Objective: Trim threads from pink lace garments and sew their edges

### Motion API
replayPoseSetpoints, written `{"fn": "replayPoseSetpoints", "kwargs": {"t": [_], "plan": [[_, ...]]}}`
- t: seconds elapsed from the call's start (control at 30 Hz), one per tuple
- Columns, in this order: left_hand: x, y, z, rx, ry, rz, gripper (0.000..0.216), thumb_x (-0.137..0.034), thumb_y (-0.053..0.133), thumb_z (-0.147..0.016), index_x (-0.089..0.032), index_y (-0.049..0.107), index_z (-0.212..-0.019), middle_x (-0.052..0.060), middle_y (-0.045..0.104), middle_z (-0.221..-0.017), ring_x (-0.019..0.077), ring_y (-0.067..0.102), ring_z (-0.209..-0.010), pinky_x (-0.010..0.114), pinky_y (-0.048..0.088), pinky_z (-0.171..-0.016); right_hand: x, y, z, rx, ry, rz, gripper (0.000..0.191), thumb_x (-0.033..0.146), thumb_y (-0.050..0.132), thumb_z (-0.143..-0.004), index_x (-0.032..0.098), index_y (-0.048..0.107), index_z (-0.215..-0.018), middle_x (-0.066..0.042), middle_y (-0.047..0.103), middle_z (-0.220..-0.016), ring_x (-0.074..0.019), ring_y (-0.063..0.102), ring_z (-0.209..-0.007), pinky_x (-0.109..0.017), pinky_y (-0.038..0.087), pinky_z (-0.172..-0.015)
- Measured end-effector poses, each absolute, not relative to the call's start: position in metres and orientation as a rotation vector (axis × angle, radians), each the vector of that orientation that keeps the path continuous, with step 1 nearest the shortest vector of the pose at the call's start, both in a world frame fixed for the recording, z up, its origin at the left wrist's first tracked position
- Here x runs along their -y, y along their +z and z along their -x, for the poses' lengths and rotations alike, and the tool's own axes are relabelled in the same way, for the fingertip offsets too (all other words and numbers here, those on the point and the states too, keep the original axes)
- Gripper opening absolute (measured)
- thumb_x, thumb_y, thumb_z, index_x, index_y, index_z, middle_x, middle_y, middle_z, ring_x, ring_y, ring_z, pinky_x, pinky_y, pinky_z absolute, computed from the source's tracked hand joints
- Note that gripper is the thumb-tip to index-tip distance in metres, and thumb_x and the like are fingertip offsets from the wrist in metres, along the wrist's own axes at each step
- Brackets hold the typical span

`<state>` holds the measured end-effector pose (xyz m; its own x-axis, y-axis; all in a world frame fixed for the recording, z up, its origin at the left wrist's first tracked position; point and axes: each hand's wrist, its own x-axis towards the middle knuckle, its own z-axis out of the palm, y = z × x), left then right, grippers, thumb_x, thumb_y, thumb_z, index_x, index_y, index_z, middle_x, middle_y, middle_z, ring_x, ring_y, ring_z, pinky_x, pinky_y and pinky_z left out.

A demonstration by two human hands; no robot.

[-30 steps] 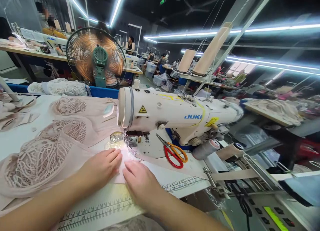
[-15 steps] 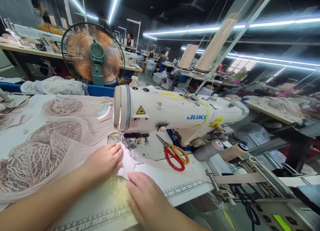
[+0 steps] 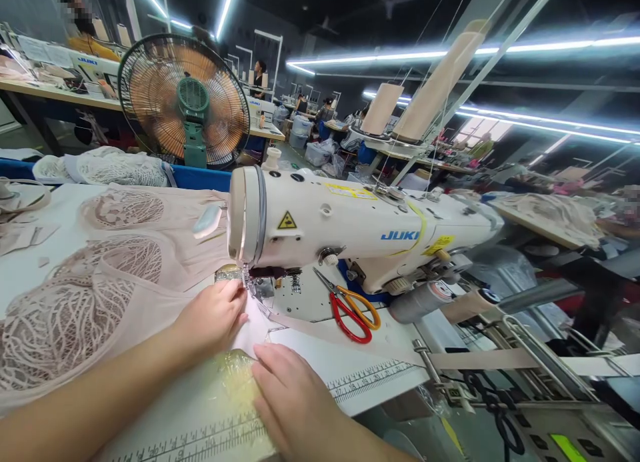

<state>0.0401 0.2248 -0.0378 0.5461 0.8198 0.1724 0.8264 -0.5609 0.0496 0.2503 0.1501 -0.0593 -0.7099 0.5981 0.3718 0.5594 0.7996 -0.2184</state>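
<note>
A pale pink fabric piece (image 3: 253,325) lies under the needle area of a white JUKI sewing machine (image 3: 320,222). My left hand (image 3: 213,319) is just left of the presser foot (image 3: 251,285), its bent fingers and thumb closed on the fabric. Nearer to me, my right hand (image 3: 297,392) rests palm down at the fabric's lower edge, fingers stretched out over the tabletop. From the right, a narrow beige strip (image 3: 345,335) runs toward the foot. Scissors (image 3: 350,309) with one red and one orange handle lie on the machine bed.
Lace-cupped beige garments (image 3: 80,302) spread across the left of the table. A fan (image 3: 193,102) stands behind. Thread cones (image 3: 425,299) lie at right, by a metal strip guide (image 3: 525,355). Printed rulers (image 3: 365,379) mark the table's front. Other people work farther back.
The view has shifted slightly. Both hands stay in nearly the same places on the fabric and table; the left fingers are bent a little more beside the presser foot.
</note>
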Motion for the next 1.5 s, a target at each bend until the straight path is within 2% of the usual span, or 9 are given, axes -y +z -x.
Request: {"fn": "replayPoseSetpoints", "kwargs": {"t": [0.13,0.27,0.6,0.9,1.03,1.23,1.33,1.5], "plan": [[-0.219,-0.037,-0.039,1.419,-0.270,2.758,0.027,-0.020,0.051,-0.089,-0.007,0.064,-0.108,0.020,0.062,-0.112,0.0297,0.061,-0.100,0.042,0.054,-0.084,-0.150,-0.060,-0.249,2.539,0.102,0.867,0.031,0.019,0.044,-0.090,0.009,0.055,-0.116,-0.016,0.059,-0.125,-0.0269,0.052,-0.113,-0.039,0.045,-0.101],[-0.215,-0.035,-0.037,1.388,-0.247,2.780,0.032,-0.021,0.050,-0.089,-0.006,0.061,-0.115,0.021,0.061,-0.122,0.0324,0.058,-0.112,0.044,0.051,-0.093,-0.150,-0.061,-0.248,2.525,0.101,0.862,0.032,0.019,0.044,-0.089,0.008,0.055,-0.118,-0.015,0.058,-0.125,-0.0273,0.052,-0.113,-0.039,0.045,-0.101],[-0.227,-0.037,-0.029,1.326,-0.279,2.806,0.036,-0.026,0.045,-0.092,-0.007,0.061,-0.118,0.022,0.060,-0.126,0.0327,0.059,-0.114,0.045,0.052,-0.094,-0.153,-0.065,-0.242,2.509,0.108,0.879,0.031,0.022,0.045,-0.090,0.009,0.055,-0.116,-0.016,0.057,-0.126,-0.0273,0.050,-0.114,-0.040,0.043,-0.103],[-0.222,-0.034,-0.028,0.981,-0.463,2.874,0.031,-0.018,0.037,-0.094,-0.014,0.068,-0.097,0.016,0.069,-0.113,0.0268,0.066,-0.102,0.039,0.058,-0.083,-0.160,-0.074,-0.228,2.445,0.139,0.935,0.032,0.026,0.046,-0.091,0.010,0.056,-0.117,-0.016,0.056,-0.127,-0.0273,0.048,-0.118,-0.042,0.041,-0.104],[-0.214,-0.041,-0.025,0.875,-0.442,2.833,0.029,-0.014,0.041,-0.092,-0.012,0.066,-0.106,0.015,0.068,-0.117,0.0256,0.065,-0.105,0.038,0.057,-0.086,-0.161,-0.077,-0.226,2.401,0.106,0.923,0.032,0.025,0.046,-0.090,0.008,0.057,-0.116,-0.017,0.058,-0.124,-0.0278,0.050,-0.117,-0.041,0.042,-0.104],[-0.215,-0.046,-0.014,0.753,-0.440,2.843,0.033,-0.012,0.045,-0.090,-0.013,0.062,-0.119,0.014,0.067,-0.122,0.0264,0.064,-0.109,0.041,0.054,-0.090,-0.162,-0.076,-0.225,2.380,0.065,0.901,0.033,0.025,0.045,-0.090,0.007,0.058,-0.115,-0.017,0.058,-0.126,-0.0272,0.050,-0.118,-0.040,0.039,-0.107],[-0.223,-0.041,-0.010,0.722,-0.433,2.849,0.033,-0.012,0.041,-0.092,-0.017,0.065,-0.114,0.011,0.068,-0.120,0.0258,0.064,-0.106,0.044,0.052,-0.090,-0.162,-0.075,-0.223,2.391,0.031,0.918,0.036,0.027,0.045,-0.091,0.008,0.056,-0.119,-0.017,0.057,-0.129,-0.0274,0.049,-0.120,-0.040,0.039,-0.107],[-0.234,-0.030,-0.006,0.644,-0.443,2.796,0.034,-0.016,0.036,-0.097,-0.019,0.070,-0.101,0.004,0.072,-0.112,0.0221,0.064,-0.103,0.041,0.050,-0.090,-0.162,-0.074,-0.224,2.426,0.060,0.930,0.038,0.030,0.044,-0.092,0.008,0.055,-0.121,-0.018,0.056,-0.131,-0.0276,0.048,-0.122,-0.041,0.037,-0.108]]}}
